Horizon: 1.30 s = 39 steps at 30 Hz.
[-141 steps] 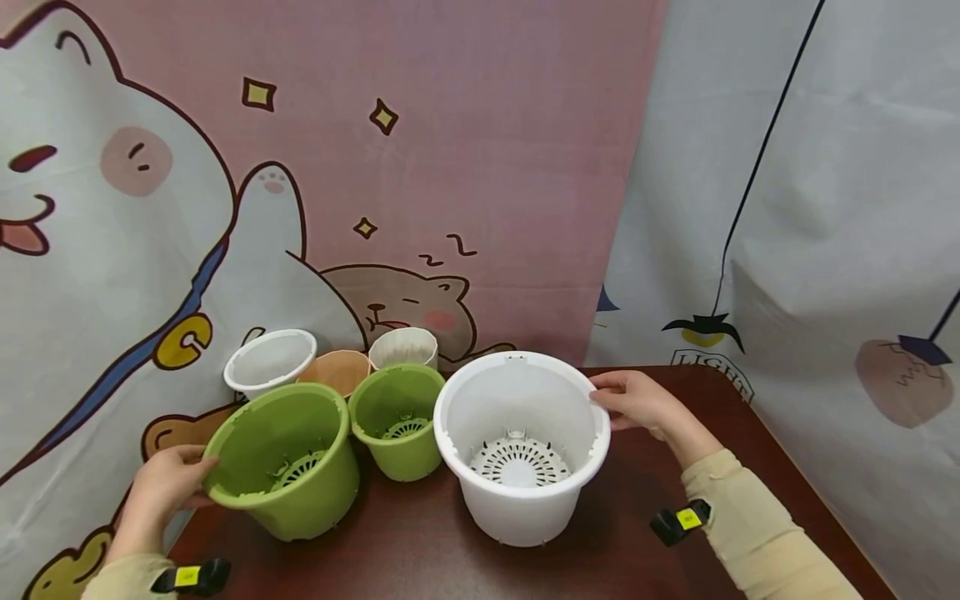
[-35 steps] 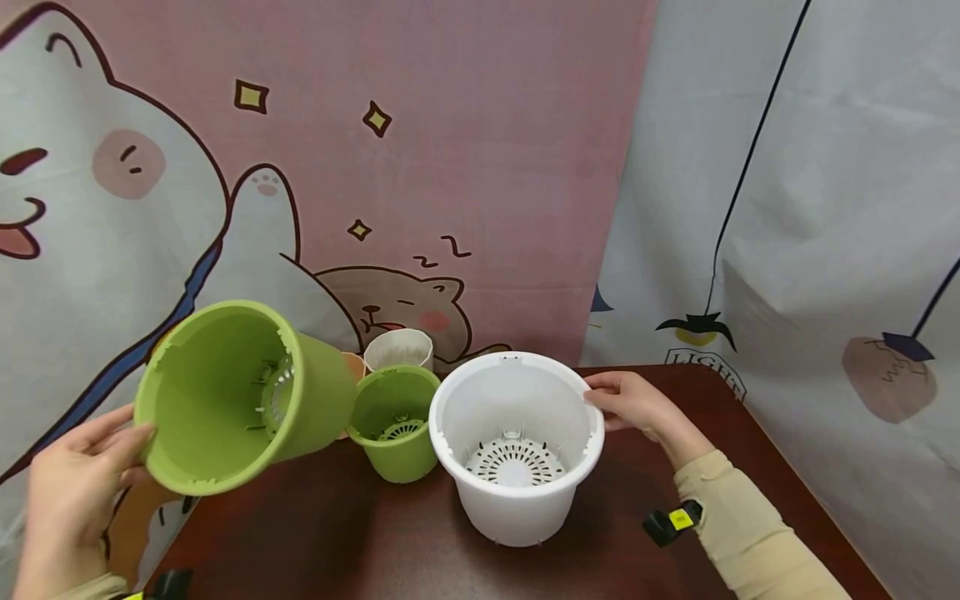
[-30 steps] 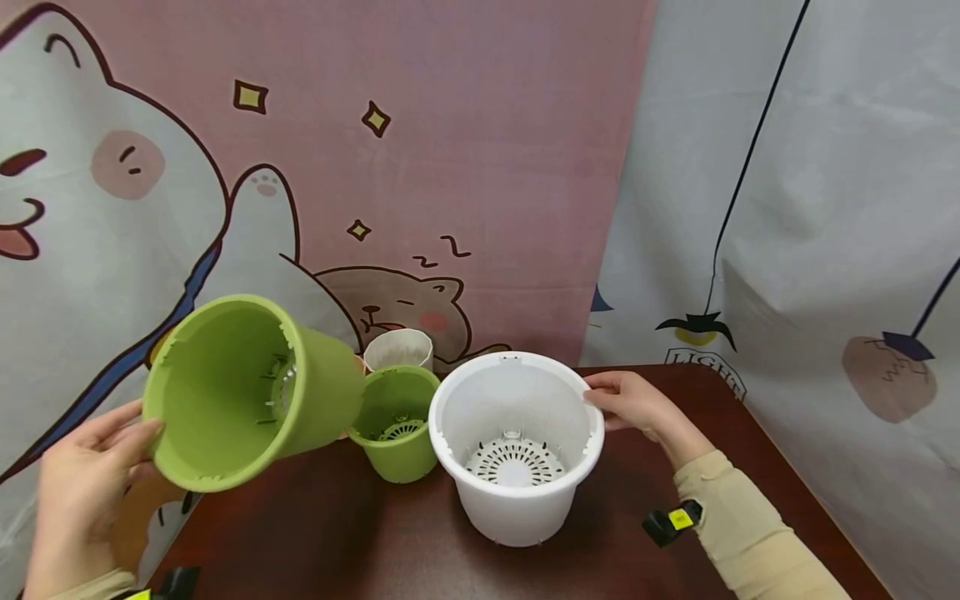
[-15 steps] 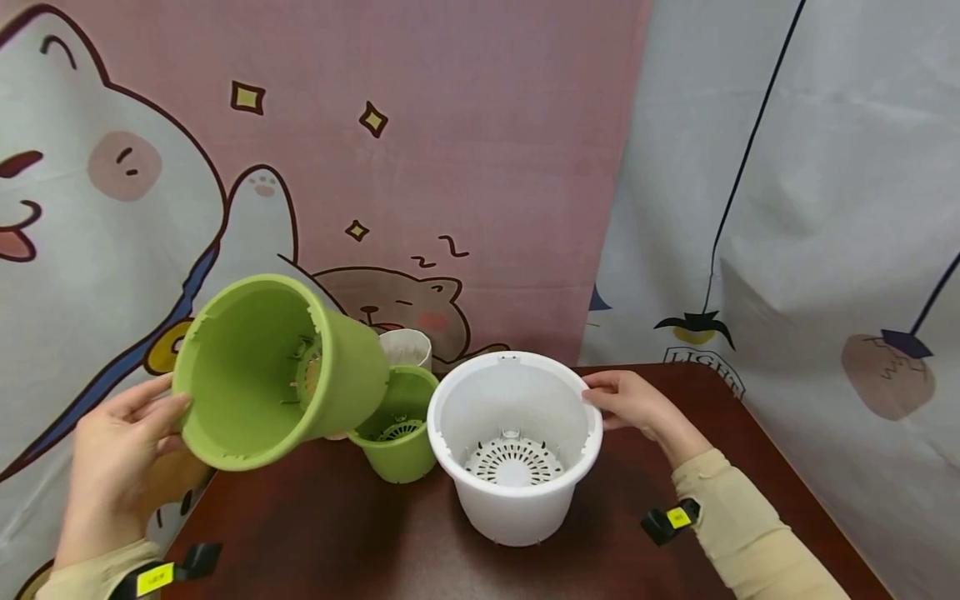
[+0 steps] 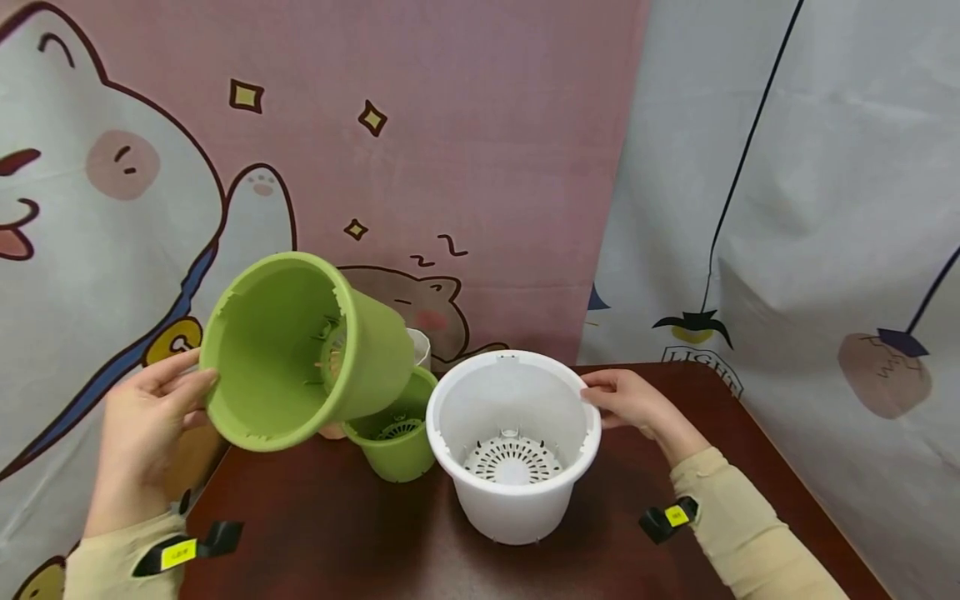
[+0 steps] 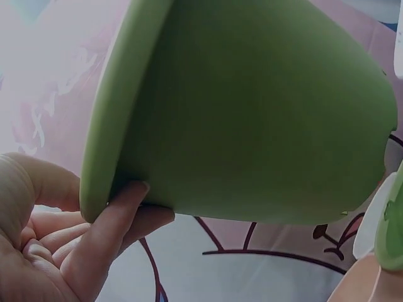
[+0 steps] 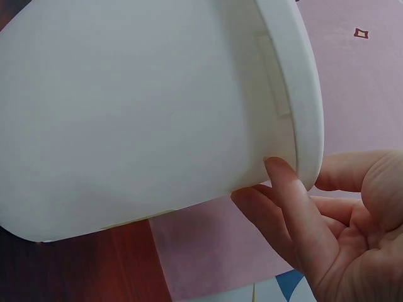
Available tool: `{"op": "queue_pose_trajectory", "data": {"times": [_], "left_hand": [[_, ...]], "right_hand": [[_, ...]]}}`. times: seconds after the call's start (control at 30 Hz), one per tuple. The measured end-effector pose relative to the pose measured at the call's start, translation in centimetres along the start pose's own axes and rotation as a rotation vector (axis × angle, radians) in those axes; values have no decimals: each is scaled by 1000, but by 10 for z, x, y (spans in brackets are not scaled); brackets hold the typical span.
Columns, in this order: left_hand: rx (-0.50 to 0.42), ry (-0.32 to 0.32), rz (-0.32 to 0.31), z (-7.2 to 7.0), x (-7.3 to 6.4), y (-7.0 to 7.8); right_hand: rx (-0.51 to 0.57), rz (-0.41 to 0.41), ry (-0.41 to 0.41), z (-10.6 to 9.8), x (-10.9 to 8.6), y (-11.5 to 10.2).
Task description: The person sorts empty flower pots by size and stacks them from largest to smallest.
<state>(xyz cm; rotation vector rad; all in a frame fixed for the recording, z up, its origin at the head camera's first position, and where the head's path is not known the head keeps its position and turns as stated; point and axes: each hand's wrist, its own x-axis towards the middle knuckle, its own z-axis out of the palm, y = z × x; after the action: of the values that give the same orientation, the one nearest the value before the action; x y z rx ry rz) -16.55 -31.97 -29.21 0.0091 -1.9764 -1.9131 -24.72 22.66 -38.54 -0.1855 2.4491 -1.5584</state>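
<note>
My left hand (image 5: 146, 425) pinches the rim of a large green flower pot (image 5: 378, 354), thumb inside and fingers outside. The pot is raised and tilted, its mouth turned toward me and its slotted base facing back right. In the left wrist view the fingers (image 6: 104, 242) press the green wall under the rim. My right hand (image 5: 633, 402) pinches the right rim of a large white flower pot (image 5: 517, 508), which stands upright on the table. The right wrist view shows the white pot's outer wall (image 7: 126, 126) with fingertips against it.
A smaller green pot (image 5: 397, 458) stands left of the white pot, partly behind the raised one. Behind it shows a ribbed white pot (image 5: 420, 348); an orange pot (image 5: 332, 431) is mostly hidden. The dark red table (image 5: 645, 533) meets printed cloth walls (image 5: 487, 167).
The left hand has lifted the large green pot off the table, tipped it toward me, and lately carried it rightward and up, covering pots behind. The right hand and white pot stay put.
</note>
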Motion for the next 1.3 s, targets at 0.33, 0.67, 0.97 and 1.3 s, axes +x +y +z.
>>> {"op": "queue_pose_trajectory", "data": {"times": [0.33,0.67,0.97,1.3], "left_hand": [[-30,-53,11,27,7,10],[46,-119,36,57,13,20],[91,-165,74,80,17,21],[149,-237,106,106,18,27]], "right_hand": [[1,-1,2,0,-1,-2],[-5,6,4,1,0,-2],[-20,1,8,1,-1,-1],[10,-15,-5,1,-2,-2]]}}
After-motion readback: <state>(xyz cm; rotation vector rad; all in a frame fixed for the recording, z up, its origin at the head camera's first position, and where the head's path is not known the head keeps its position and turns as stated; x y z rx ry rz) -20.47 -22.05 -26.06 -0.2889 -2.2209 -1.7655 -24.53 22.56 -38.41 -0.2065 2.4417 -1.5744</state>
